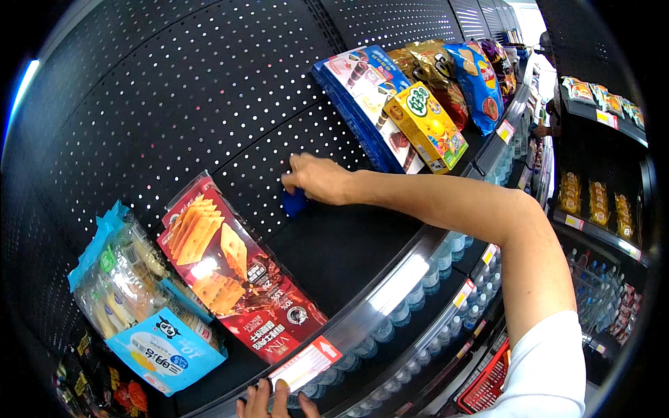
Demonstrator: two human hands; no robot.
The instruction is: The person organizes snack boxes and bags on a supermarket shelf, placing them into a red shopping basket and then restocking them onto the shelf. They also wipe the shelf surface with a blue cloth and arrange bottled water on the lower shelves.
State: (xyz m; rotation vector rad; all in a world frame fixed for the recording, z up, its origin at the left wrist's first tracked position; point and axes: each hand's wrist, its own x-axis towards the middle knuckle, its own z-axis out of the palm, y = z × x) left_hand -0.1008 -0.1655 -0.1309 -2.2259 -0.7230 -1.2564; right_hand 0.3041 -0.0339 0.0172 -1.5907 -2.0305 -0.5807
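My right hand (321,180) reaches over the black shelf board (334,245) and has its fingers closed on a small blue cloth (294,202). The cloth is against the perforated back panel (225,99), low down near the board; most of it is hidden by the fingers. Only the fingers of my left hand (277,401) show at the bottom of the view. They rest spread on the shelf's front edge, beside a red and white price label (306,364). Nearest on the shelf is a red biscuit box (240,271), leaning back.
Left of it stands a blue and clear bread pack (151,308). Beyond my right forearm are a blue wafer-roll box (360,104), a yellow carton (426,128) and chip bags (475,86). Bottled water (400,313) fills lower shelves. A red basket (486,376) is below. Another person's hand (541,130) shows far off.
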